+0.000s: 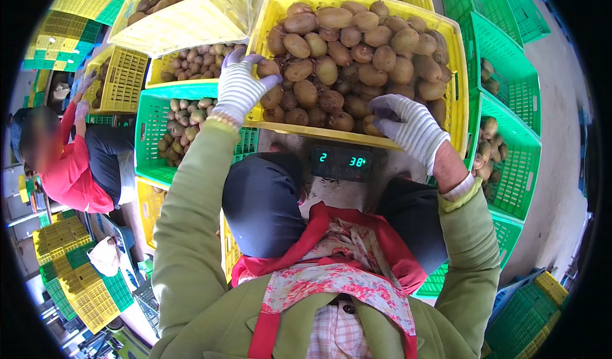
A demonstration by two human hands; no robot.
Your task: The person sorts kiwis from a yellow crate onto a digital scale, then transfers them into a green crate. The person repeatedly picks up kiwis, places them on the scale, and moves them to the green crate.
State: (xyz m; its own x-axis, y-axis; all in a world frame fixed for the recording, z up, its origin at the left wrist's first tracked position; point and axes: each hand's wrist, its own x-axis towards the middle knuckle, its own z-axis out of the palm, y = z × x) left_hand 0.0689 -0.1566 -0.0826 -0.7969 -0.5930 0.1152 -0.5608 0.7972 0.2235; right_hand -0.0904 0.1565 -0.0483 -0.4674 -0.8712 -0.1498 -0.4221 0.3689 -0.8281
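Observation:
A yellow plastic crate [459, 86] full of brown kiwifruit [330, 74] stands before me. My left hand [241, 86], in a striped knit glove, is at its left rim, with one kiwifruit [267, 68] between thumb and fingers. My right hand [413, 122], gloved alike, is over the near right part of the crate. Its fingers are bent and the thumb is beside a kiwifruit [371, 125] near the front rim; whether it grips one is hidden. Below the crate's front edge, a dark digital scale display [341, 163] shows lit green digits between my knees.
At left, a green crate [153, 100] and a yellow crate [155, 72] hold more kiwifruit, beneath a tilted, plastic-lined yellow crate [191, 24]. Green crates [519, 158] line the right side, some holding kiwifruit. A person in red [71, 172] sits far left, beside another yellow crate [125, 79].

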